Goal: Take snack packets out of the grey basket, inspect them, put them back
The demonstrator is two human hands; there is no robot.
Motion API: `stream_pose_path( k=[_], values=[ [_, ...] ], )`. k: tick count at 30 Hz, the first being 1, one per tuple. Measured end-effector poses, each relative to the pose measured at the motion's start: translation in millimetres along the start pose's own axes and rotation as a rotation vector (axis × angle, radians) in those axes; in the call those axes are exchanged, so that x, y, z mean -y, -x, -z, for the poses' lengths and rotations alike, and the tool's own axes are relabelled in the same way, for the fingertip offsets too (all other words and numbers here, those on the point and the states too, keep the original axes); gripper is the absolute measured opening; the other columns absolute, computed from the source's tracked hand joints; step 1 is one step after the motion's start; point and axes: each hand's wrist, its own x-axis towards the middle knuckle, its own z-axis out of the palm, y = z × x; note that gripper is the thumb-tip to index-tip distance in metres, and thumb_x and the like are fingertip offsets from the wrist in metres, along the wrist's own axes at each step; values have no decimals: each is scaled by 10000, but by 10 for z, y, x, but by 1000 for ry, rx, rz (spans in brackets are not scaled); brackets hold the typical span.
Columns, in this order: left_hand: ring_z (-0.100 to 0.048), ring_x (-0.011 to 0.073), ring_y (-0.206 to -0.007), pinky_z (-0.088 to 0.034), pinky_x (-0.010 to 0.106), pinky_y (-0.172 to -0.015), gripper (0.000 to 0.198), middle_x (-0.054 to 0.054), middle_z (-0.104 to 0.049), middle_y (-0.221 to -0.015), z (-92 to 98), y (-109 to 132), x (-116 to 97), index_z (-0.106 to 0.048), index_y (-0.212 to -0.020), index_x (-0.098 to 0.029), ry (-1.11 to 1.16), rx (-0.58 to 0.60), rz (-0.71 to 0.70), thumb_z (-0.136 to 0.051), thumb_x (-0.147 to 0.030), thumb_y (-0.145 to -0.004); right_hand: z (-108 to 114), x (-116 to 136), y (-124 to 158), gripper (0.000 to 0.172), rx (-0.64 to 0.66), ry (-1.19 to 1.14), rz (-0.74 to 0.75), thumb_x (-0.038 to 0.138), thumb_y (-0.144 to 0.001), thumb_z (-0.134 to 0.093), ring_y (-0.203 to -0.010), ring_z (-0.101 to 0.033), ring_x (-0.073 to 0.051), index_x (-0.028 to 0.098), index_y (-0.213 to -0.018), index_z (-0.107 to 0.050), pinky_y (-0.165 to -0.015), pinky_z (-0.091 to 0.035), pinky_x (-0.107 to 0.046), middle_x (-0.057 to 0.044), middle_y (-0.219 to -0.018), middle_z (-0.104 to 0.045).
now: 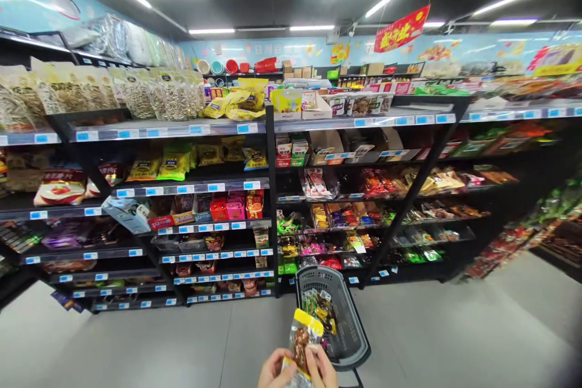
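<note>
Both my hands are at the bottom middle, closed on one snack packet [301, 338]. It is clear in the middle with a yellow top, and a brown piece of food shows through. My left hand [275, 368] grips its lower left side. My right hand [322, 367] pinches the right side, thumb across the front. Just beyond and to the right, a grey shopping basket [352, 321] stands on the floor before the shelves. Several small packets [322, 309] in green, yellow and dark wrappers lie inside it. My hands and the packet hide part of its near left side.
Long black shelves [213, 187] of packaged snacks run across the view, with price tags on their edges. Yellow snack bags [243, 100] lie on the top shelf. Grey tiled floor [191, 345] stretches in front. A red banner [401, 29] hangs at the upper right.
</note>
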Motion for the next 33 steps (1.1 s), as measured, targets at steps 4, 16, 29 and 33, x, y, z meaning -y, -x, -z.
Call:
stream_pose_path(
  k=[4,16,29,33],
  values=[
    [-594,166,-715,-464,259,-676,532,39,-681,-767,-133,125,-56,-705,-835,-161,23,45,45,-868,-591,-569,131,84,-37,489,98,50,-11,652,-769,-682,-823,-696,-240,178,-888,-707,-749,-562,-272,-88,-871,-739],
    [-596,120,-556,-488,228,-538,370,-15,-655,-694,-277,219,-328,-634,-829,-158,406,-132,55,-868,-388,-657,134,182,116,309,277,-196,-305,457,-750,-769,-590,-581,-164,185,-884,-709,-521,-445,-261,-34,-723,-679],
    [-621,135,-663,-485,234,-642,405,49,-717,-778,-327,156,-300,-729,-889,-116,312,-7,101,-852,-432,-667,265,289,38,265,-3,-356,-382,236,-634,-740,-670,-596,-148,203,-884,-663,-533,-449,-255,-2,-841,-680],
    [-610,134,-646,-479,238,-635,390,38,-705,-765,-378,122,-259,-718,-859,-125,283,-42,85,-841,-445,-673,316,343,28,238,-38,-301,-364,175,-595,-738,-613,-572,-129,211,-807,-635,-510,-406,-239,27,-737,-642]
  ],
)
